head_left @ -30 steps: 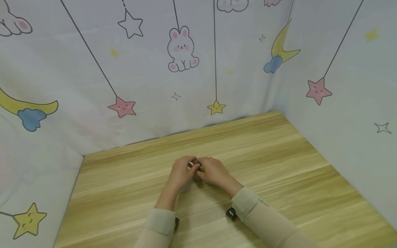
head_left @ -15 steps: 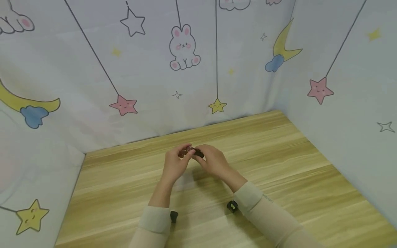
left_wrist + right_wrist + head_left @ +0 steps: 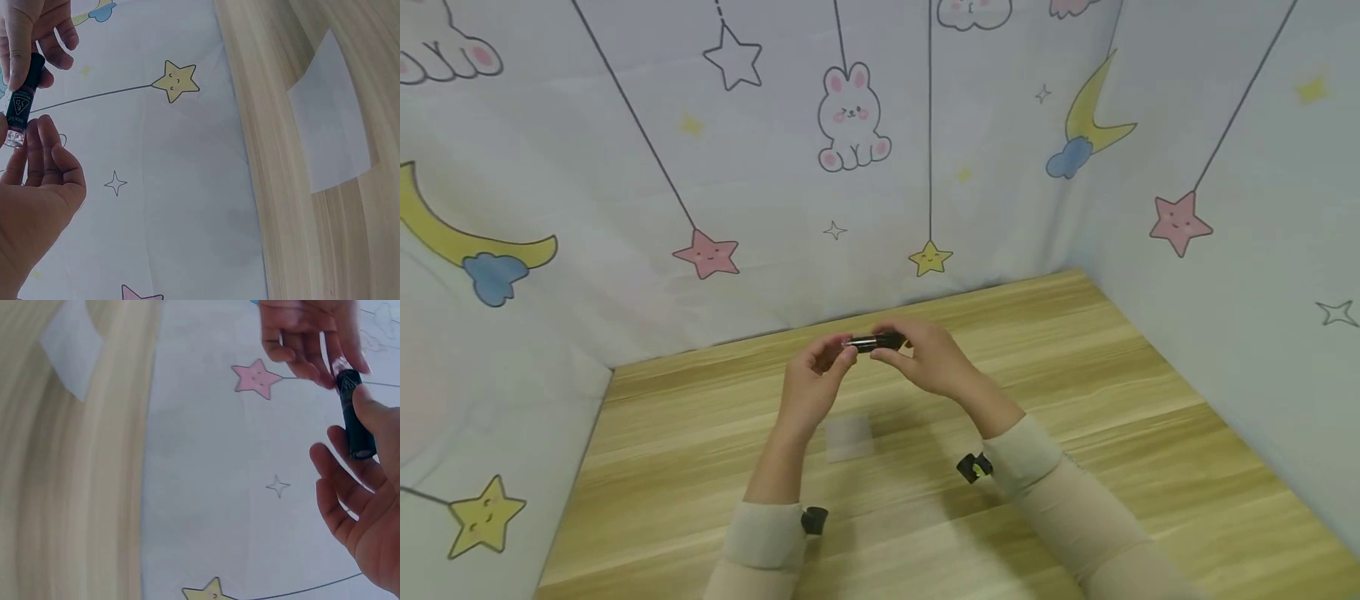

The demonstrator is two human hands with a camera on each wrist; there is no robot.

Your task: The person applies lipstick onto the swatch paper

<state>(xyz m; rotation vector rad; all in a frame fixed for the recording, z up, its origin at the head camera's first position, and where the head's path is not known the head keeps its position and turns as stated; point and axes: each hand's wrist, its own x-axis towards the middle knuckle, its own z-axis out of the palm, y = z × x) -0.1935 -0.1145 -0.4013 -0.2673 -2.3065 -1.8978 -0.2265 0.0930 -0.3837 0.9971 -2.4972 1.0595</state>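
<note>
Black lipstick-like tube point(image 3: 867, 343), now raised higher above the table point(image 3: 1037, 375), is pinched at its clear end by the left hand point(image 3: 812, 377) and its dark end by the right hand point(image 3: 927, 358), so two-handed handling appears established.

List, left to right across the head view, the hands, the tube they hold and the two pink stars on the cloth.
One pink star → left hand → dark tube → right hand → other pink star.
</note>
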